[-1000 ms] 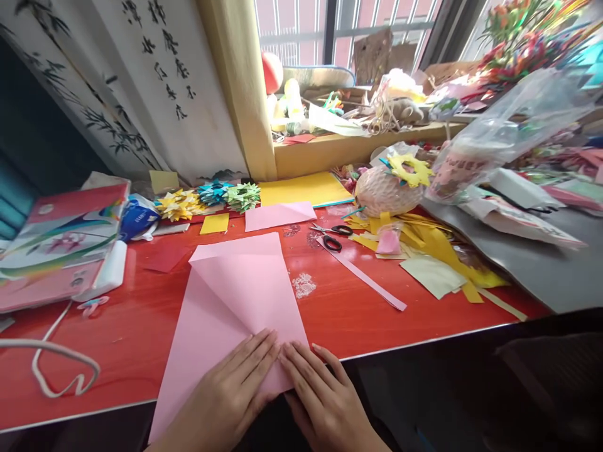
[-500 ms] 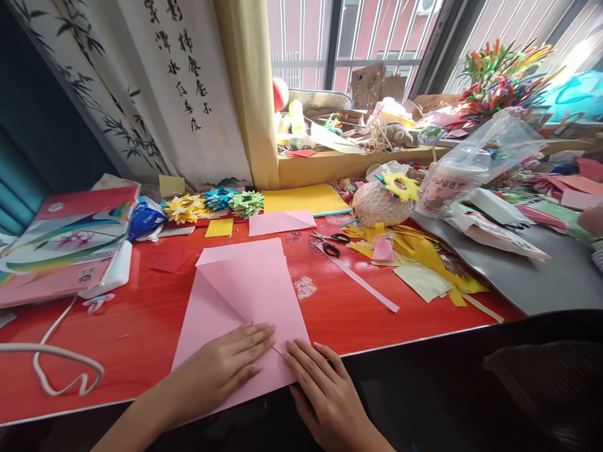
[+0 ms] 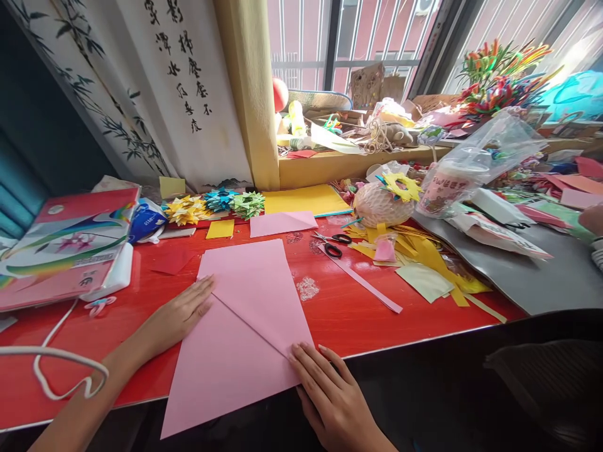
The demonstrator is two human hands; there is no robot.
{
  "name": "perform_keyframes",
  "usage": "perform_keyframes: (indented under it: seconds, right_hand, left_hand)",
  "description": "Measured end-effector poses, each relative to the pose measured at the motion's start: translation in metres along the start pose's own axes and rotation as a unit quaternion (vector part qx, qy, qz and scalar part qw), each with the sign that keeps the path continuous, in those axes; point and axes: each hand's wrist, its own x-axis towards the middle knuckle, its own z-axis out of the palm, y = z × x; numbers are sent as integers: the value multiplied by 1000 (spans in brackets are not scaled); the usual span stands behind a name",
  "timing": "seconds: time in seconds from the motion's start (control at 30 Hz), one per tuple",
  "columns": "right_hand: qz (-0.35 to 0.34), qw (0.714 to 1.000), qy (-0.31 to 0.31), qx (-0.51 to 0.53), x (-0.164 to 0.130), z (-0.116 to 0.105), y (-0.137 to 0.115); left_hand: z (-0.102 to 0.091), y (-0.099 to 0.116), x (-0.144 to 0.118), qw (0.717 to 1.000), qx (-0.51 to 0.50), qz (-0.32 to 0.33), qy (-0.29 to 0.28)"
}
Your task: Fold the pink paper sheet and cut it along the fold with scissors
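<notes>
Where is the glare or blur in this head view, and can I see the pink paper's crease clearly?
Head view: daylight blows out the window at top right; edges bend from wide-angle distortion. The pink paper is evenly lit and sharp, its diagonal crease plain between the left hand and right hand.

Home paper-craft corner: red counter point(image 3: 117, 301) by window, strewn with coloured paper scraps point(image 3: 426, 254), scissors point(image 3: 332, 243), folded paper stars point(image 3: 214, 204), hanging calligraphy scroll point(image 3: 183, 81).

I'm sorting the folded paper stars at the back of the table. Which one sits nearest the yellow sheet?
The green star. It lies at the right end of the row, beside the yellow sheet; the blue star is in the middle and the yellow star farthest left.
</notes>
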Motion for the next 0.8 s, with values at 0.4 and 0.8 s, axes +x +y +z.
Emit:
perform_keyframes:
  seconds: [0.4, 0.8]
  right_hand:
    - [-33, 999, -34, -2, -15, -8, 6]
    - [-74, 997, -25, 16, -35, -26, 19]
  left_hand:
    - [7, -13, -2, 997, 71, -32, 24]
    - [8, -14, -2, 994, 87, -7, 63]
